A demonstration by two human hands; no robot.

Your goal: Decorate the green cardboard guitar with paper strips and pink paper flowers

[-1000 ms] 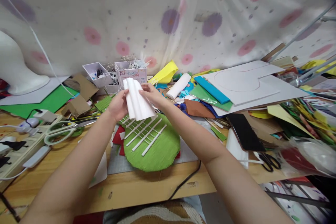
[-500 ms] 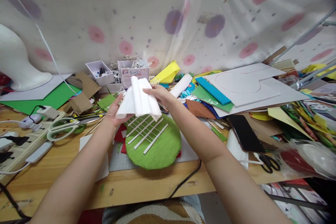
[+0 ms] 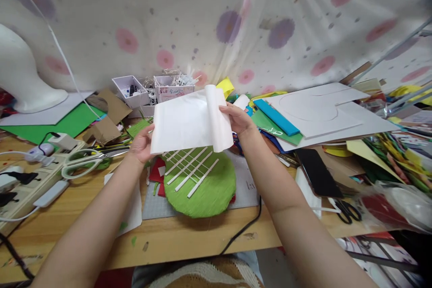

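A partly unrolled sheet of white paper (image 3: 182, 121) is stretched between my hands above the table. My left hand (image 3: 142, 144) pinches its left edge. At the other end my right hand (image 3: 236, 118) grips the part that is still rolled, thumb on the front. Below the paper lies a round green disc (image 3: 205, 200) with a crinkled surface. White strips (image 3: 194, 173) cross on it as a lattice, its top end hidden behind the paper. Under the disc are red scraps (image 3: 157, 172) and a grey cutting mat (image 3: 151, 207).
Light-handled scissors (image 3: 81, 162) and a power strip (image 3: 20, 209) lie at the left. White boxes (image 3: 130, 92) of small parts stand at the back. On the right are a black phone (image 3: 317, 172), black-handled scissors (image 3: 349, 211), a blue folded piece (image 3: 278, 117) and large white sheets (image 3: 310, 103).
My right hand has moved right with the roll, away from my left hand. The white paper, bunched and folded before, is now spread out wide and flat between them.
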